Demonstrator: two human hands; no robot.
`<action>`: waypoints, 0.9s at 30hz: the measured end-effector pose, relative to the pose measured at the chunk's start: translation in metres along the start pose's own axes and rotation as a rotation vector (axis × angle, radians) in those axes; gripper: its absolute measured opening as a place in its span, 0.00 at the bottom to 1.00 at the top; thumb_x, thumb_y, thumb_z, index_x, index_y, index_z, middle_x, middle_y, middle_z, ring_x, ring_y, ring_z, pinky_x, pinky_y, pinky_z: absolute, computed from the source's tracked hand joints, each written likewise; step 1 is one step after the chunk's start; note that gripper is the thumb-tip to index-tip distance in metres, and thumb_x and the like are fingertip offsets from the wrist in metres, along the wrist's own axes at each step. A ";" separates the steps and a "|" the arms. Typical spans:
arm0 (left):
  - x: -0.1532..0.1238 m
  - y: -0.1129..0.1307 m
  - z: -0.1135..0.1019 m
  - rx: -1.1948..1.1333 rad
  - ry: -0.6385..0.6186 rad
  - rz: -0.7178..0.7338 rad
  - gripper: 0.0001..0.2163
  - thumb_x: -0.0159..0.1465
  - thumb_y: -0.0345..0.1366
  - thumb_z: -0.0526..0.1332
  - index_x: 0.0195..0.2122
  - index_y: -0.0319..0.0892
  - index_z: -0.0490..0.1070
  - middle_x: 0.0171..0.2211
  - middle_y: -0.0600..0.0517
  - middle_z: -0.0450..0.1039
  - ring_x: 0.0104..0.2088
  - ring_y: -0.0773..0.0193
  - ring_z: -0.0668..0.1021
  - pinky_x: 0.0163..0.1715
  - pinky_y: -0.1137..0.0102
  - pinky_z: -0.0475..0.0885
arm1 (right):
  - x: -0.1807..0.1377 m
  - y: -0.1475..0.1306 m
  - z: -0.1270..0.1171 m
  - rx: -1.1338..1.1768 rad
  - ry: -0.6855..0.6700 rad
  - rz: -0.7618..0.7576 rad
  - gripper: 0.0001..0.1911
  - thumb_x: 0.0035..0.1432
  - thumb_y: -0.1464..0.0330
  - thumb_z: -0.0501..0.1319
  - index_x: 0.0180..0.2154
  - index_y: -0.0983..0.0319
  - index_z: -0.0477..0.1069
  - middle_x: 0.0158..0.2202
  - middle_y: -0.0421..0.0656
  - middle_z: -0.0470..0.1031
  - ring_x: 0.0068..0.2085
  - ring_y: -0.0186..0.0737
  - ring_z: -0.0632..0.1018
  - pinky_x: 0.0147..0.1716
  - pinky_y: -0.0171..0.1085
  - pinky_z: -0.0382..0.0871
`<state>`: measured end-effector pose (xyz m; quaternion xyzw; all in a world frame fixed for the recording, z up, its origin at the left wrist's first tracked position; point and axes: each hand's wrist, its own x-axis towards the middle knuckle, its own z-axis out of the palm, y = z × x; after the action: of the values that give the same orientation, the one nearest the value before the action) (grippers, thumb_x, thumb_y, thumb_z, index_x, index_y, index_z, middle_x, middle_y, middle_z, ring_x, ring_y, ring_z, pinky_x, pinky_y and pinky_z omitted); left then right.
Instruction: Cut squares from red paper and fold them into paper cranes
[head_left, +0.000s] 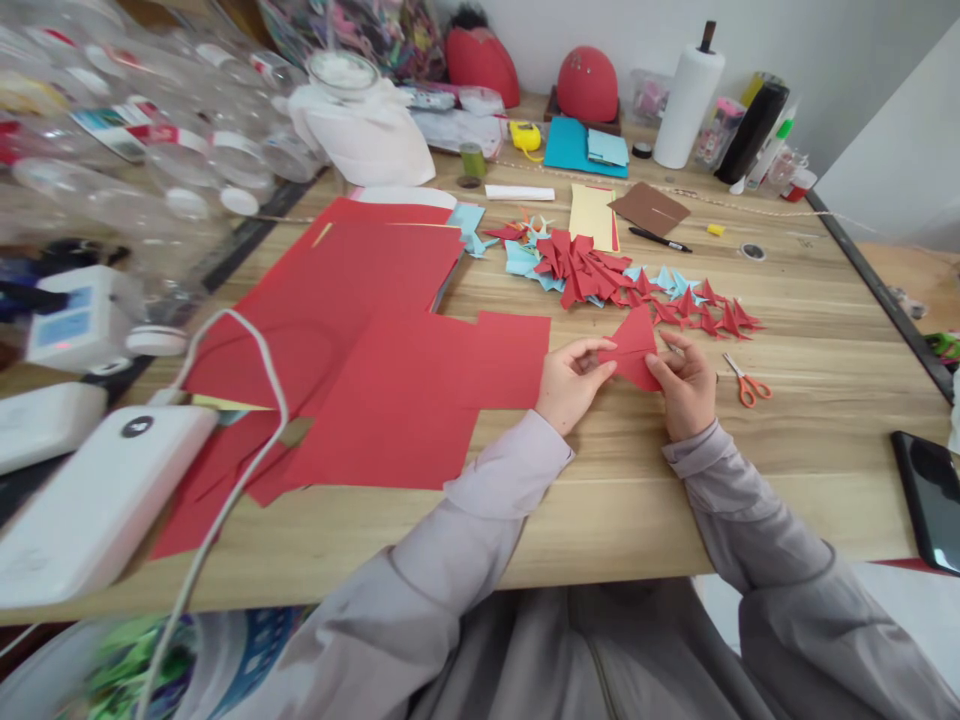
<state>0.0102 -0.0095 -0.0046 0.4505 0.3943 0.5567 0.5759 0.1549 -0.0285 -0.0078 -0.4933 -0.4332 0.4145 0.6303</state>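
Note:
Between my two hands is a small folded piece of red paper (pixel 633 345), held a little above the wooden table. My left hand (pixel 571 380) pinches its left edge between thumb and fingers. At its right corner, my right hand (pixel 685 382) grips it with thumb and fingertips. Just beyond lies a heap of folded red and light-blue paper shapes (pixel 581 268), trailing off to the right. Orange-handled scissors (pixel 748 382) rest right of my right hand. Large red paper sheets (pixel 405 400) spread out left of my left hand.
A white power bank (pixel 112 500) with a looping white cable (pixel 281 420) sits at the left, near many plastic bottles (pixel 180 150). A phone (pixel 930 495) lies at the right edge. Toward the back are a black pen (pixel 660 239), brown paper (pixel 649 208) and a paper roll (pixel 688 110).

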 end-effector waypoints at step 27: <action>0.004 -0.001 -0.006 -0.044 -0.047 -0.009 0.16 0.48 0.28 0.67 0.40 0.42 0.77 0.39 0.49 0.78 0.38 0.65 0.77 0.44 0.68 0.72 | 0.002 -0.001 -0.004 -0.235 -0.115 -0.178 0.13 0.51 0.62 0.66 0.39 0.59 0.74 0.39 0.44 0.78 0.41 0.40 0.78 0.46 0.43 0.72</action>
<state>0.0055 -0.0048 -0.0071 0.4490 0.3705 0.5517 0.5973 0.1588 -0.0281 -0.0076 -0.4988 -0.5560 0.3310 0.5767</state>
